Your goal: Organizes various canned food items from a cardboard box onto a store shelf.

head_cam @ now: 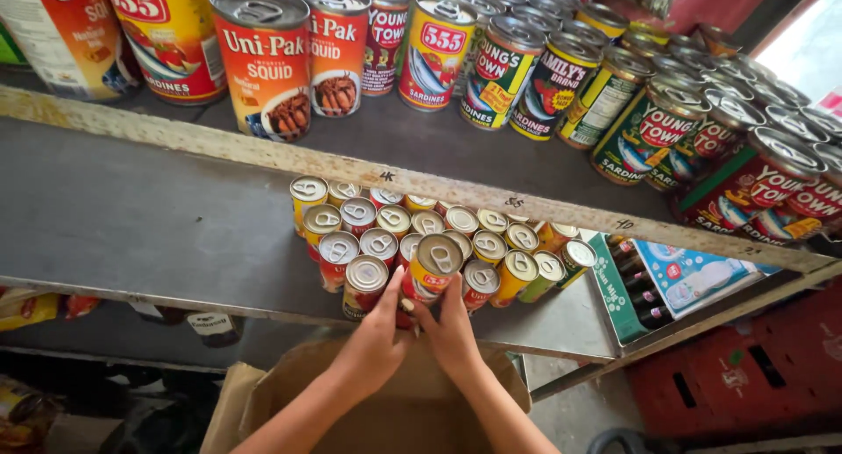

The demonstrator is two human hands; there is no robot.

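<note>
Both hands up at the lower shelf (132, 217) edge. My left hand (375, 336) and right hand (452, 327) share one grip, fingers closed round a yellow-topped tin can (436, 261), tilted, front row of the can cluster (421, 230). Cans sealed, pull-tab lids; contents unseen. Open cardboard box (289, 393) directly below my wrists; I can't see inside. Upper shelf (421, 142) carries taller cans (263, 59). Green carton (614, 296) of bottles at right.

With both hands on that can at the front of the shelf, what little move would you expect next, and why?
Probably setting the yellow-red can down into the front row. Both hands, left and right, grip it from below, and it sits tilted and higher than the packed cans on the lower shelf, beside a red can.
</note>
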